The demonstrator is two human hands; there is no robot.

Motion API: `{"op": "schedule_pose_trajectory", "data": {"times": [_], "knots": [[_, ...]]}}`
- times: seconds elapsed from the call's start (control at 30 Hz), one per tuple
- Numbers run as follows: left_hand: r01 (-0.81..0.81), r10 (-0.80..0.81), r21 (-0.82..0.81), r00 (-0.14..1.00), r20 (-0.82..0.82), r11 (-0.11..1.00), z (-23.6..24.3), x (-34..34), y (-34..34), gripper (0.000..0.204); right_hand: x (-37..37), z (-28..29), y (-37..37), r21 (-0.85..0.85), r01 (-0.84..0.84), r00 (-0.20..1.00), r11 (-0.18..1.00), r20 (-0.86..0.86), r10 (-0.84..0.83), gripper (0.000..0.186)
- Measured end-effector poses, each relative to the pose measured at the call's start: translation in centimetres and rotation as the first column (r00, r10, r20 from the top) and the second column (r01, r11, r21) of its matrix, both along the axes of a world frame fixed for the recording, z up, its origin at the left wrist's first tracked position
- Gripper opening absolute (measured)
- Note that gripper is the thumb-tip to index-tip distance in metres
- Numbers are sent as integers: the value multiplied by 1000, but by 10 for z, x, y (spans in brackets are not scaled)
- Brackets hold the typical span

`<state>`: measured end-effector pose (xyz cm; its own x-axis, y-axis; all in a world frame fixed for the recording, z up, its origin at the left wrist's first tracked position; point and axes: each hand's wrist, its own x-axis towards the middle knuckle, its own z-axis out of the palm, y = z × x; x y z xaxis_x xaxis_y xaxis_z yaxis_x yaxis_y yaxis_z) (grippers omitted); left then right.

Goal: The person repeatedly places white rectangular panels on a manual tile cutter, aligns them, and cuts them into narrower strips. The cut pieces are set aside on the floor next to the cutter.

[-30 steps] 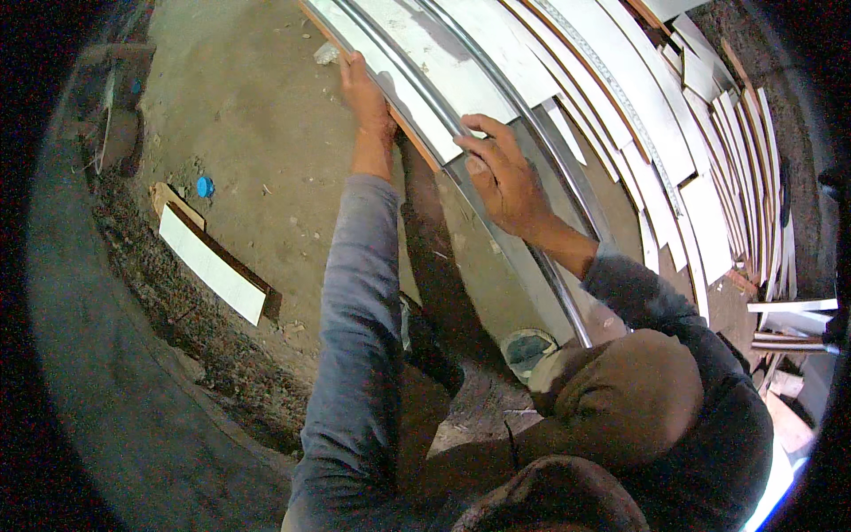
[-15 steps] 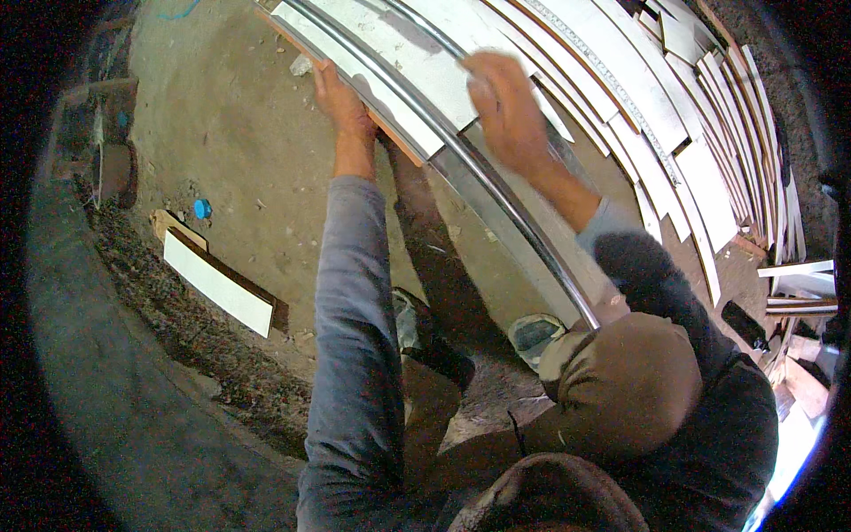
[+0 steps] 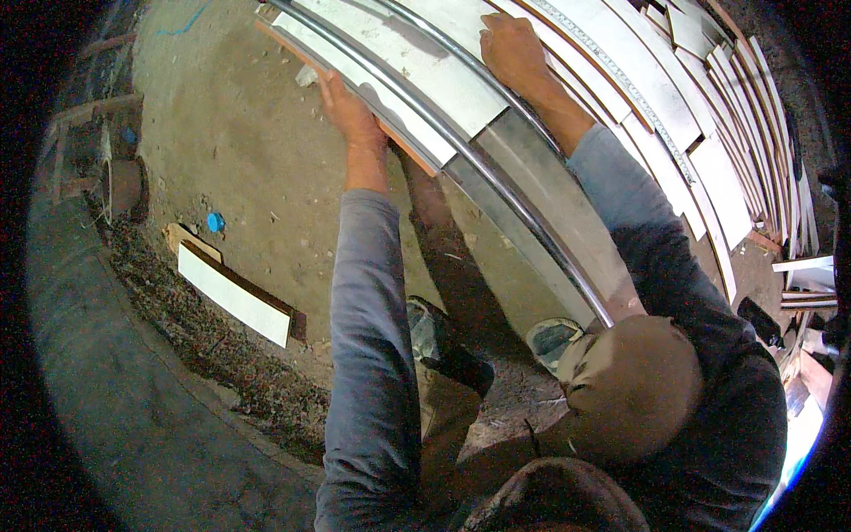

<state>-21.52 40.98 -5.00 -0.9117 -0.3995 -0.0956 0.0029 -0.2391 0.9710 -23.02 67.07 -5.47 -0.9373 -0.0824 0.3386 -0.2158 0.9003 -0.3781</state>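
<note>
At eleven o'clock the left hand clasped a white board; at one, the right hand had curled fingers, hold unclear.

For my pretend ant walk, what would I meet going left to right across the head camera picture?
Round blue cap → left hand → right hand → bunch of narrow white boards near the right side.

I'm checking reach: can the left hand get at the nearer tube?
Probably yes: the left hand is at the edge of the board, and nothing visibly blocks the nearer tube beyond.
</note>
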Motion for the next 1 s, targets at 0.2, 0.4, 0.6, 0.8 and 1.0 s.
{"op": "schedule_pose_trajectory", "data": {"times": [0.2, 0.4, 0.6, 0.8, 1.0], "knots": [[34, -32, 39, 998, -46, 999, -7, -3, -2, 55, 4, 8, -6, -92, 63, 996, 994, -53, -68, 23], [67, -67, 49, 998, -3, 997, -14, -4, -8, 57, 2, -4, -4, -2, 82, 995, 997, 53, -81, 29], [16, -16, 53, 1000, 6, 998, 5, -3, 0, 60, 4, 12, 16, -73, -130, 970, 989, 196, 142, 51], [17, -18, 128, 1000, 1, 992, 22, 6, 9, 59, 37, 34, 71, -187, -463, 760, 867, 419, 496, 83], [26, -26, 113, 1000, -6, 993, 15, 0, 6, 58, 51, 22, 64, -67, -481, 827, 874, 295, 478, 94]]}}
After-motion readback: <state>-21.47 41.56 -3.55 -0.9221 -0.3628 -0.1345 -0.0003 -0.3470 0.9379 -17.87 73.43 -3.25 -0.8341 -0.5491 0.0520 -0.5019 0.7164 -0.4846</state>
